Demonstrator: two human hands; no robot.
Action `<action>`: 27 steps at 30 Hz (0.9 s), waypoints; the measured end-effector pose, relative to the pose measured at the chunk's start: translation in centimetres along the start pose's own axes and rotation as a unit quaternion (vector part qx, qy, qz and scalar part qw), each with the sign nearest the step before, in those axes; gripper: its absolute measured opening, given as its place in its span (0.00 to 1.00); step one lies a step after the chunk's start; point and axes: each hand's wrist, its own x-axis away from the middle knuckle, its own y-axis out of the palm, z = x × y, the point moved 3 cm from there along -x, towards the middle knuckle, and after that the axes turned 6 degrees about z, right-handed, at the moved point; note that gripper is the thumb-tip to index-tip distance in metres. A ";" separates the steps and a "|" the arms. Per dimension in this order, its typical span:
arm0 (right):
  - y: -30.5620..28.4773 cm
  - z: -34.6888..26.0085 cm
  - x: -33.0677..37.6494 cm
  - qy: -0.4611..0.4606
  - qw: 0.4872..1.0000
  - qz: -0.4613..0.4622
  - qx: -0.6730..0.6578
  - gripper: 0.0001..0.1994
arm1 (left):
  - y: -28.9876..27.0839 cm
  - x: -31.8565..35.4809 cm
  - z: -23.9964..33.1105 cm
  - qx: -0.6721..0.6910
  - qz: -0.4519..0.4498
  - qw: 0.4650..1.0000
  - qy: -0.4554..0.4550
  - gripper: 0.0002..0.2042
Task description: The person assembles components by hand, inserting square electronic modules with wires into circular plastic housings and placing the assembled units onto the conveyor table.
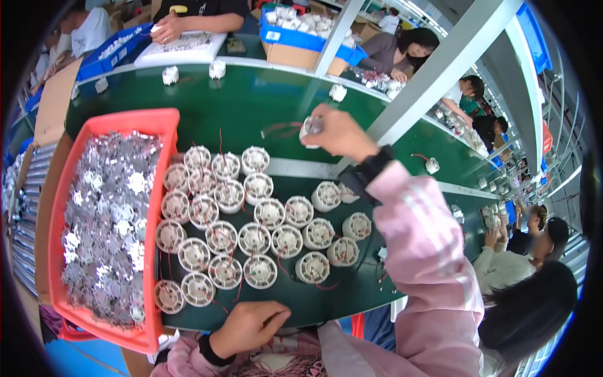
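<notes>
My right hand reaches out over the green conveyor belt, its fingers pinching a white round plastic motor housing with thin red wires trailing to the left. My left hand is near the front edge of the bench, loosely curled, with nothing visible in it. Just beyond it, several similar white round housings stand close together on the green bench top, many with red wires sticking out. To their left is a red bin full of shiny stamped metal plates.
A grey metal post rises right of my right hand. More white housings sit along the belt. Across it, a person's hand works beside a blue bin of white parts. A cardboard box flanks the red bin. Co-workers sit at right.
</notes>
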 end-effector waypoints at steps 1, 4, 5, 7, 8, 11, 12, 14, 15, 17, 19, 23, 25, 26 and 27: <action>1.7 1.2 -1.4 0.007 1.000 -0.005 0.018 0.25 | -0.2 0.1 0.1 0.005 -0.003 1.000 -0.009 0.04; 5.2 2.9 -3.4 0.008 0.998 -0.038 0.053 0.24 | -0.6 0.1 0.5 0.015 -0.007 1.000 -0.022 0.04; 5.0 2.9 -3.6 0.004 0.998 -0.032 0.056 0.24 | -0.7 0.1 0.6 0.019 -0.011 0.999 -0.032 0.04; 5.8 2.8 -3.6 -0.002 0.993 -0.054 0.103 0.27 | -1.0 0.3 0.6 0.027 -0.019 0.997 -0.062 0.04; 5.8 2.4 -3.6 -0.004 0.990 -0.065 0.128 0.28 | -1.1 0.2 0.6 0.028 -0.018 0.998 -0.059 0.04; 0.2 -0.5 -2.3 -0.053 0.997 0.000 0.049 0.30 | -0.8 0.1 0.4 0.117 -0.049 0.985 -0.120 0.06; -2.4 -3.1 -1.5 -0.039 0.999 -0.031 -0.001 0.30 | -1.0 0.2 0.3 0.115 -0.042 0.985 -0.123 0.06; -5.6 -6.8 -1.2 -0.072 0.996 -0.044 0.001 0.26 | -1.1 0.3 0.0 0.046 -0.071 0.995 -0.056 0.08; -6.4 -8.0 -1.6 -0.075 0.996 -0.045 -0.001 0.26 | -1.2 0.4 0.0 0.013 -0.089 0.996 -0.019 0.09; -8.5 -10.0 -3.1 -0.211 0.977 0.041 0.011 0.24 | -1.1 0.3 0.0 0.016 -0.096 0.995 -0.011 0.09; -7.7 -10.6 -6.6 -0.231 0.972 0.044 0.022 0.24 | -1.2 0.4 -0.1 0.020 -0.109 0.994 -0.002 0.11; -2.3 -10.0 -14.3 -0.225 0.968 0.023 0.110 0.26 | -1.5 0.0 0.4 0.037 -0.114 0.993 -0.018 0.06; 1.7 -8.7 -18.2 -0.216 0.969 -0.005 0.122 0.27 | -1.6 0.0 0.6 0.044 -0.103 0.993 -0.025 0.07; 3.4 -7.0 -20.2 -0.209 0.969 0.007 0.135 0.26 | -1.5 -0.1 0.7 0.059 -0.103 0.993 -0.024 0.07; 6.0 -6.5 -22.1 -0.212 0.968 0.014 0.135 0.26 | -1.6 0.0 0.7 0.067 -0.092 0.993 -0.034 0.08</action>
